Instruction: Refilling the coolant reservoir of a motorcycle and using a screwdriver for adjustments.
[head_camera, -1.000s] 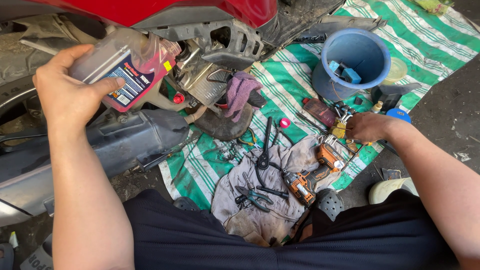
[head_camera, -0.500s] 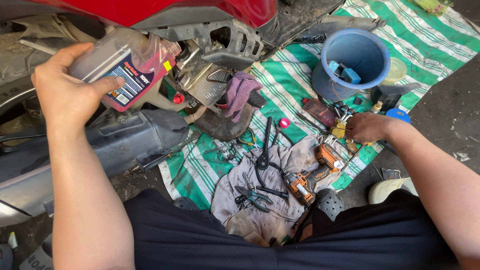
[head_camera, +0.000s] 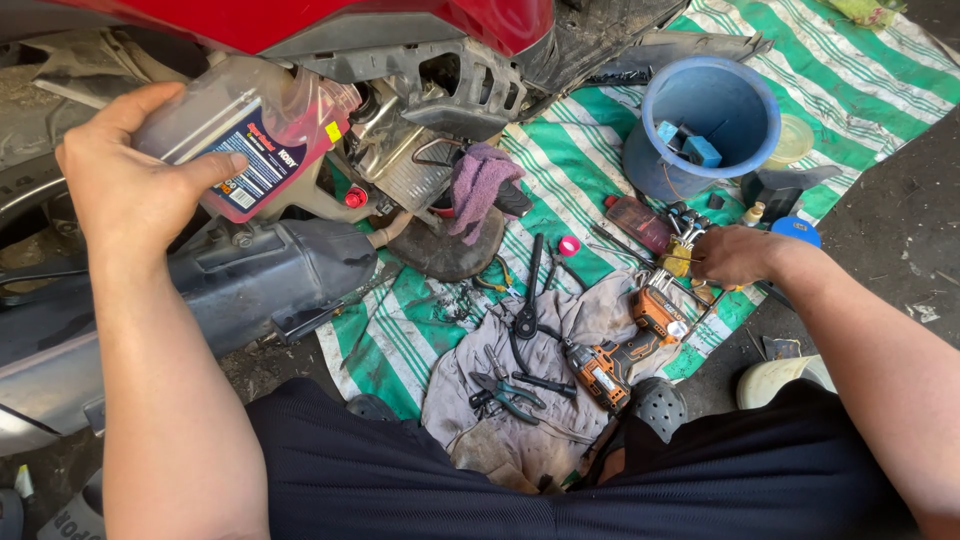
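My left hand (head_camera: 130, 185) grips a clear plastic oil bottle (head_camera: 255, 135) with red fluid in it, tipped neck-first toward the scooter engine (head_camera: 420, 130). A small red cap (head_camera: 355, 197) sits on the engine casing just below the bottle. My right hand (head_camera: 735, 255) rests on the striped mat among small tools, fingers curled over a yellow-handled tool cluster (head_camera: 682, 255); what it grips is hidden. An orange cordless driver (head_camera: 625, 345) lies on a grey rag (head_camera: 545, 400) just below that hand.
A blue bucket (head_camera: 715, 115) holding small blue items stands at the back right on the green-and-white striped mat (head_camera: 590, 160). Pliers (head_camera: 527, 300) and cutters (head_camera: 505, 390) lie on the rag. A purple cloth (head_camera: 478, 185) hangs off the engine. The black exhaust (head_camera: 265, 275) runs left.
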